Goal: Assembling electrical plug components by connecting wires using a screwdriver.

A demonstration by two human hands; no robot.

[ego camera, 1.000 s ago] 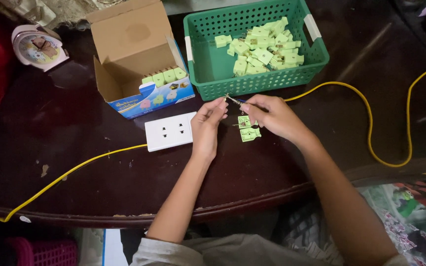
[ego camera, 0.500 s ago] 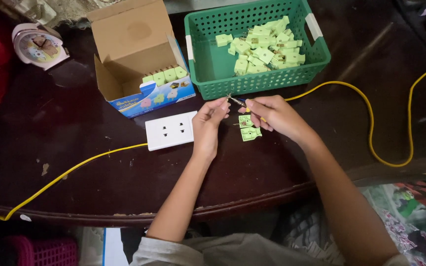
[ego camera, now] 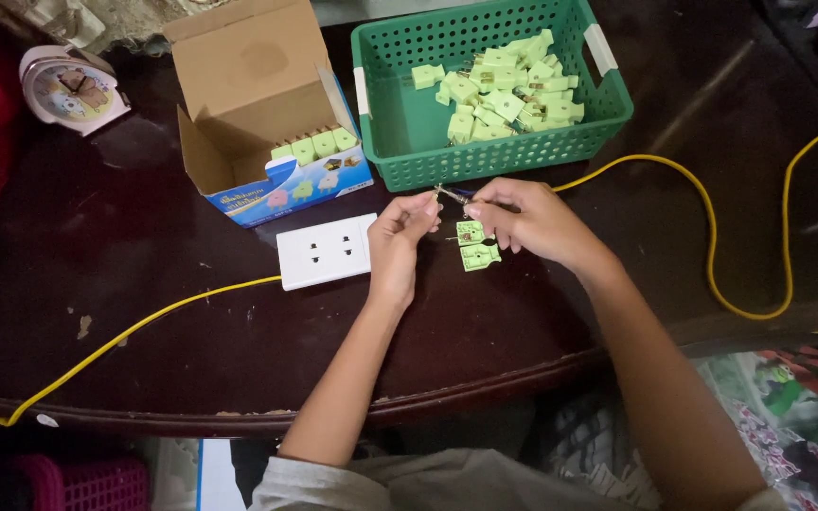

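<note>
My left hand (ego camera: 403,237) and my right hand (ego camera: 530,222) meet over the dark table, just in front of the green basket (ego camera: 385,123). Between their fingertips they pinch a small metal piece (ego camera: 449,195) at the bare end of the yellow cable (ego camera: 712,218). Two open halves of a light green plug (ego camera: 477,244) lie on the table under my right hand's fingers. A white double socket plate (ego camera: 326,250) lies just left of my left hand.
The green basket holds several light green plugs (ego camera: 504,95). An open cardboard box (ego camera: 267,104) with more green plugs stands at the left. A small pink clock (ego camera: 70,90) sits at the far left. The yellow cable also runs leftward off the table's front edge (ego camera: 125,336).
Both hands stay in nearly the same place; the fingers shift slightly on the small metal piece at the cable end.
</note>
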